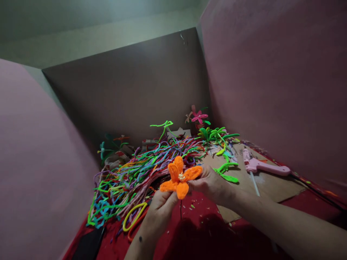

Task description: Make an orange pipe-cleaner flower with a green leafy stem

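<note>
An orange fuzzy flower with a pale beaded centre faces the camera, and a thin dark stem hangs below it. My left hand is closed at the flower's lower left petals, thumb and fingers together. My right hand pinches the flower at its right petal, the fingertips partly hidden behind it. Behind the hands spreads a big pile of many-coloured pipe cleaners.
A pink glue gun lies on cardboard at the right, its cord running right. Green leaf pieces lie nearby. Yellow-handled scissors and a dark flat object are at left on red cloth. A pink flower stands behind.
</note>
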Demonstrator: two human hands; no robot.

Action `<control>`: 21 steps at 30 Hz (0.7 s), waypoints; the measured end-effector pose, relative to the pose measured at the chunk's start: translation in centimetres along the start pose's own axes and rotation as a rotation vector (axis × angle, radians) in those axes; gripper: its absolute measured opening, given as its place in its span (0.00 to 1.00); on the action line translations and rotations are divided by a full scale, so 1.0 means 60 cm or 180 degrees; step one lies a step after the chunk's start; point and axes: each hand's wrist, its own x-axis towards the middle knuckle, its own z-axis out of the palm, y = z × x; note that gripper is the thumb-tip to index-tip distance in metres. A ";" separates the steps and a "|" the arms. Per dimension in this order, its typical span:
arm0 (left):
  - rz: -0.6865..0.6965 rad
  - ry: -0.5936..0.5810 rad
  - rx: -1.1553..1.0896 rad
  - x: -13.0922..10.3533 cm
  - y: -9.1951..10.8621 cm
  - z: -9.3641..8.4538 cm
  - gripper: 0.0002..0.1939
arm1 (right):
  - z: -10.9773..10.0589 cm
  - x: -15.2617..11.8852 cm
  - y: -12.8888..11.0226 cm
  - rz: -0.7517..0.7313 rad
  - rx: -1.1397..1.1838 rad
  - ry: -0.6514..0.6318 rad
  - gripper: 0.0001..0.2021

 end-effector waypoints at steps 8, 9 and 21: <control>0.0265 0.0091 -0.0075 0.002 -0.007 0.010 0.10 | 0.000 0.004 0.004 -0.0121 0.0053 0.0226 0.13; 0.0274 0.0106 -0.0106 0.002 -0.010 0.012 0.10 | -0.001 0.005 0.006 -0.0150 0.0026 0.0235 0.13; -0.0234 -0.0012 -0.0679 -0.019 -0.015 0.041 0.16 | 0.002 0.004 0.003 -0.0374 -0.0113 0.0299 0.11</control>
